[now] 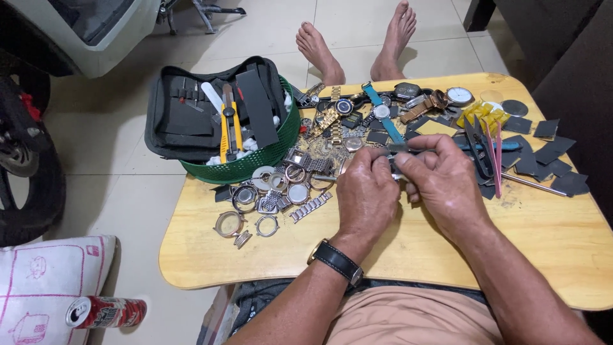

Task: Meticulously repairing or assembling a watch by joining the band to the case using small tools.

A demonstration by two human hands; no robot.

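A: How is the scene lit?
B: Evenly and brightly, by soft light from above; the desk (211, 255) shows only a mild sheen.

A: Where do shadows fall?
B: Soft, short shadows lie under the hands (402, 185) and beside the green basket (255, 167).

A: Is the picture sharp?
B: Mostly, at the centre. The floor tiles (128, 160) bend slightly near the edges, and the right corner is dim.

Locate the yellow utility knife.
Head view, upper left: the yellow utility knife lies in the open black tool case on the green basket, at the wooden table's left edge.
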